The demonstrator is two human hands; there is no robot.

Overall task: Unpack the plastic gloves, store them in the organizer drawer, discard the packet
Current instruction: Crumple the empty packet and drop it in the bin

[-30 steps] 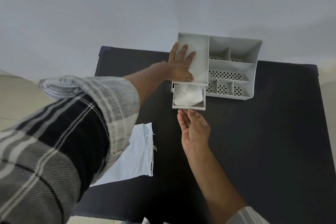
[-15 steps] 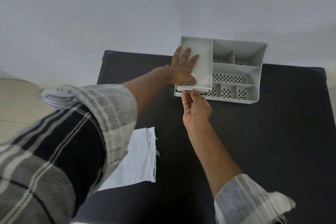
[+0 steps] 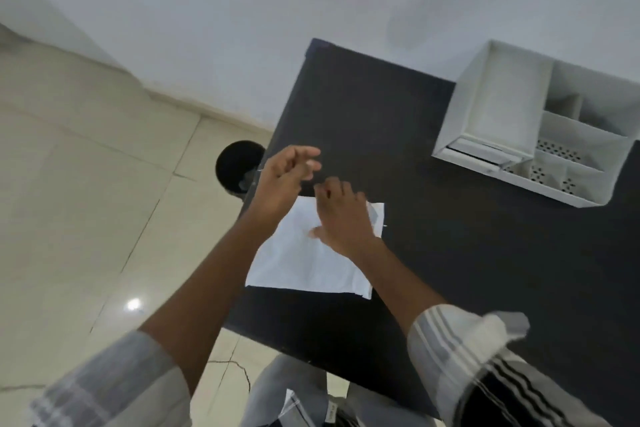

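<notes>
The white plastic packet (image 3: pixel 304 263) lies flat on the black table (image 3: pixel 467 253) near its left edge. My right hand (image 3: pixel 343 215) hovers over the packet's top edge, fingers curled downward, and whether it touches the packet is unclear. My left hand (image 3: pixel 284 180) hangs just left of it above the table's edge, fingers loosely apart and holding nothing. The white organizer (image 3: pixel 540 128) stands at the table's far right, its drawer (image 3: pixel 481 152) pushed in. The gloves are hidden inside.
A round black bin (image 3: pixel 237 166) stands on the tiled floor (image 3: pixel 86 201) just beyond the table's left edge. A white wall rises behind the table. Some clear plastic lies on my lap (image 3: pixel 294 406) at the bottom.
The drawer has been pushed shut. Both hands left the organizer and swung back left to the packet; the view turned left, showing the floor and bin.
</notes>
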